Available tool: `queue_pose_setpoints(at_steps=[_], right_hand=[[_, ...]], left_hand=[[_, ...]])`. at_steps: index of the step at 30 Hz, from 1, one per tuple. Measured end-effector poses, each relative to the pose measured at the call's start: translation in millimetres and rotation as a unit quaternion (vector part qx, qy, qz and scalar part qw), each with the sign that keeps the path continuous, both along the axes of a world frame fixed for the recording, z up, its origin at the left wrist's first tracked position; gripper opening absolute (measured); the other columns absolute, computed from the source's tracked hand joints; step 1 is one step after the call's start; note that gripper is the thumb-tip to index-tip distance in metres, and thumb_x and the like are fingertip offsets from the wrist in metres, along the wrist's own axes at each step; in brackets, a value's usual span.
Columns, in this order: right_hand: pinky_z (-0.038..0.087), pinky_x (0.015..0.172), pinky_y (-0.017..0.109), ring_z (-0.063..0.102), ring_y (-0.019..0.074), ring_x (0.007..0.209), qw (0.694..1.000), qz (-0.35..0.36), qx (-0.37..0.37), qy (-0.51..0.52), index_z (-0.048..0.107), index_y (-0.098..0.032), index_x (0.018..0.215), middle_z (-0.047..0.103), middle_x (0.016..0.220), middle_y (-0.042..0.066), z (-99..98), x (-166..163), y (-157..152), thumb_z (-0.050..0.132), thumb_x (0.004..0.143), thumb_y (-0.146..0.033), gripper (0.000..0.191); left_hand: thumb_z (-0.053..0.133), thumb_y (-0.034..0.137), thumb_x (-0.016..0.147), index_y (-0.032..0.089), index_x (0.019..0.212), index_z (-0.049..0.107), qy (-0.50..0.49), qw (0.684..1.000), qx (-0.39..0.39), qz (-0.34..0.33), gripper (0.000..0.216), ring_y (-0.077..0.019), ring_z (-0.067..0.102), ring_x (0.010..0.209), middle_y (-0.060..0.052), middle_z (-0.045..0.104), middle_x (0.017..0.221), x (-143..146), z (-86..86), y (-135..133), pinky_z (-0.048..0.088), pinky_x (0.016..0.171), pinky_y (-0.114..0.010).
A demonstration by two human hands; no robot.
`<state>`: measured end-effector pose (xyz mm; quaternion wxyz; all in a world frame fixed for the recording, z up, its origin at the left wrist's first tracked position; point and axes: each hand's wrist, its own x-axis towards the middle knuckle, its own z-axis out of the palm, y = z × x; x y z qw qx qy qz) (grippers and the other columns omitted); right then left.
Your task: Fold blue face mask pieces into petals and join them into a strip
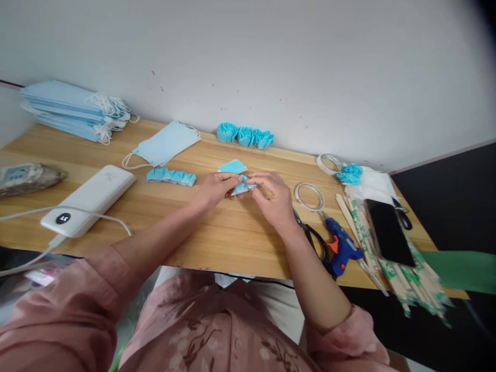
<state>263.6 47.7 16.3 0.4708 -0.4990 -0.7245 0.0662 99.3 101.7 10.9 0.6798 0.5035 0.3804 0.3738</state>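
Three rosettes (246,136) beyond held piece (243,186), glue gun (342,246) nearby

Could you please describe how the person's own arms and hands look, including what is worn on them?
The left hand and the right hand are bare: no gloves, watch or bracelet can be seen. The left sleeve and the right sleeve are loose, dusty-pink cloth, ending around the elbows. They match the shirt front, which has brown, branch-like decoration.
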Motion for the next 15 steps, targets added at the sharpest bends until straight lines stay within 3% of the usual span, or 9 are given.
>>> queue_pose_setpoints(at_steps=[7, 15], right_hand=[[0.052, 0.090, 0.039, 0.068, 0.0197, 0.096, 1.000, 0.003, -0.005, -0.004, 0.070, -0.027, 0.089, 0.075, 0.101, 0.002, 0.6, -0.4, -0.1, 0.057, 0.083, -0.010, 0.022], [0.051, 0.091, 0.039, 0.068, 0.0198, 0.098, 1.000, -0.001, -0.026, -0.004, 0.070, -0.026, 0.089, 0.075, 0.101, 0.002, 2.0, 0.0, -1.0, 0.058, 0.082, -0.009, 0.022]], left_hand=[[0.073, 0.046, 0.072, 0.015, 0.069, 0.069, -0.003, 1.000, 0.020, -0.014, 0.032, -0.0115, 0.056, 0.058, -0.002, 0.065, 0.060, -0.8, -1.2, 0.1, 0.043, 0.058, -0.024], [0.075, 0.054, 0.068, 0.014, 0.066, 0.069, -0.008, 0.999, 0.035, -0.021, 0.040, -0.0101, 0.052, 0.056, -0.002, 0.065, 0.059, 0.0, 4.9, -2.3, 0.041, 0.058, -0.024]])
